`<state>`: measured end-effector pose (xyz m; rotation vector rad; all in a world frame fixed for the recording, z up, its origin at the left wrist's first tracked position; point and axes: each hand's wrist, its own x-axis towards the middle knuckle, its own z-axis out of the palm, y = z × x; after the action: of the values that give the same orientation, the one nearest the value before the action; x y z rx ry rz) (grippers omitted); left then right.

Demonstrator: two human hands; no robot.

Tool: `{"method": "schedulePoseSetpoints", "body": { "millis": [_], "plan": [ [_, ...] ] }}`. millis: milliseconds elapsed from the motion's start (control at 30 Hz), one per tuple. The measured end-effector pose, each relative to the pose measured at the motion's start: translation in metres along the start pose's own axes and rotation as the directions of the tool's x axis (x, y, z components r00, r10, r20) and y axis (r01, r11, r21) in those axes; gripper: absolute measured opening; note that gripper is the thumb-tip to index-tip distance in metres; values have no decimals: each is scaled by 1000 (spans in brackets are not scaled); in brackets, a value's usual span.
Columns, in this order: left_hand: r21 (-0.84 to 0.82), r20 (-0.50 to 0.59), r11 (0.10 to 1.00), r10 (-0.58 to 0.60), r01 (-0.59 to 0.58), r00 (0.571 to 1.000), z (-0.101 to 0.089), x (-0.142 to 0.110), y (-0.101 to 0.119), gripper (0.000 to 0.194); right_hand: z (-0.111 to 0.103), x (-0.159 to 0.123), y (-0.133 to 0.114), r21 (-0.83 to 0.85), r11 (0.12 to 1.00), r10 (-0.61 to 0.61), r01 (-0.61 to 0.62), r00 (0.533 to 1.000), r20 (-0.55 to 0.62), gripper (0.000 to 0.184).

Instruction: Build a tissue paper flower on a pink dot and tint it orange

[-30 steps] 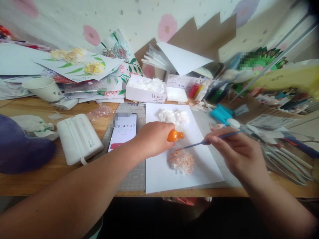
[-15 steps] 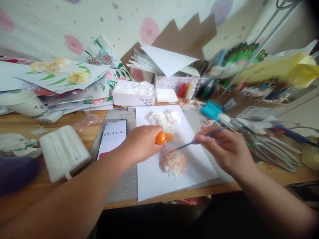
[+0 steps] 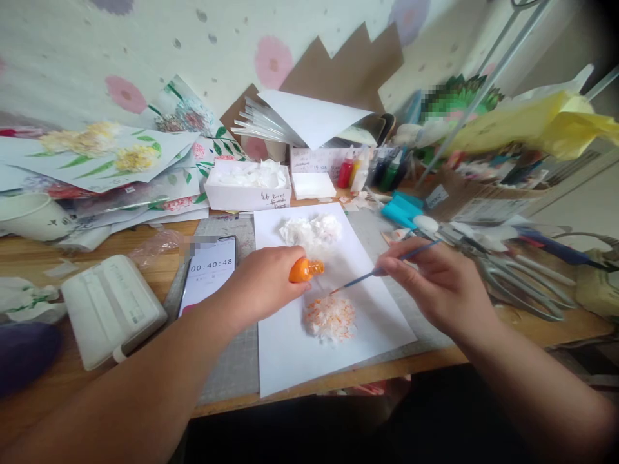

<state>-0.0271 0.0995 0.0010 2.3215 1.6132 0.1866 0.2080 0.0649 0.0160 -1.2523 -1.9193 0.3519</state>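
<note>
My left hand (image 3: 268, 277) is wrapped round a small orange paint bottle (image 3: 307, 269), tilted with its uncapped neck toward the right. In my right hand (image 3: 425, 277) is a thin blue paintbrush (image 3: 362, 278), held like a pen. Its tip is at the upper edge of a ruffled white paper flower (image 3: 331, 319) flecked with orange; whether it touches cannot be told. The flower rests on a white sheet of paper (image 3: 294, 367). Farther back on the sheet are white crumpled paper blooms (image 3: 312, 231), partly behind my left hand.
A phone (image 3: 211, 267) showing a timer lies left of the sheet, near a white case (image 3: 111, 306). Behind stand a white box of tissue (image 3: 247, 196) and paint bottles (image 3: 345, 171). Scissors (image 3: 520, 283) and a turquoise object (image 3: 401, 209) are at the right.
The whole view has shifted slightly, so things appear a little farther left. Both hands keep their hold on the bottle and the brush, and the brush tip stays by the flower's upper edge.
</note>
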Motion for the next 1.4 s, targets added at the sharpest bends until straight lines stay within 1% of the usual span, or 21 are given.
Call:
{"method": "schedulePoseSetpoints", "body": {
  "millis": [167, 233, 367, 500, 633, 767, 967, 1033, 1100, 1167, 1267, 1333, 1400],
  "plan": [
    [-17, -5, 1000, 10, -10, 1000, 1, 1, -1, 14, -1, -1, 3, -7, 1000, -22, 22, 1000, 14, 9],
    [-29, -10, 999, 14, -14, 1000, 1, 0, -1, 13, -1, -1, 4, -5, 1000, -14, 14, 1000, 0, 9],
    [-43, -5, 999, -1, 1, 1000, 2, -2, -1, 14, -1, -1, 7, 1, 1000, 0, 0, 1000, 14, 9],
    [-47, -17, 999, 10, -11, 1000, 2, -2, -2, 15, 0, -2, 7, 15, 999, 29, -29, 999, -37, 10],
    [-35, -17, 999, -1, 0, 1000, 2, -1, -2, 15, -1, 0, 6, 14, 999, 34, -34, 999, -10, 11],
    [-17, -7, 1000, 2, -2, 1000, 2, 0, -1, 15, -2, 0, 5, 25, 999, 48, -47, 999, -17, 11],
    [-27, -7, 1000, 5, -5, 1000, 1, -1, 0, 17, -2, 0, 7, 31, 997, 72, -73, 997, 23, 11],
    [-37, -4, 999, 8, -8, 1000, 0, -2, 1, 16, -2, -1, 9, 49, 996, 71, -71, 997, -3, 10],
    [-46, -3, 999, 11, -11, 1000, -1, -3, 2, 15, -4, -2, 10, 91, 991, 102, -95, 992, -74, 9],
    [-49, -6, 999, 16, -16, 1000, -1, -5, 3, 14, -6, -4, 9, 202, 971, 162, -126, 971, -174, 8],
    [-54, -17, 998, 20, -21, 1000, 0, -6, 3, 15, -10, -5, 2, 423, 898, 263, -124, 920, -289, 2],
    [-60, -26, 998, 34, -35, 999, 1, -6, 4, 16, -11, -6, -3, 498, 861, 287, -102, 907, -310, 4],
    [-66, -34, 996, 55, -57, 998, 1, -7, 5, 16, -9, -7, -6, 515, 854, 261, -68, 914, -311, 5]
  ]
}}
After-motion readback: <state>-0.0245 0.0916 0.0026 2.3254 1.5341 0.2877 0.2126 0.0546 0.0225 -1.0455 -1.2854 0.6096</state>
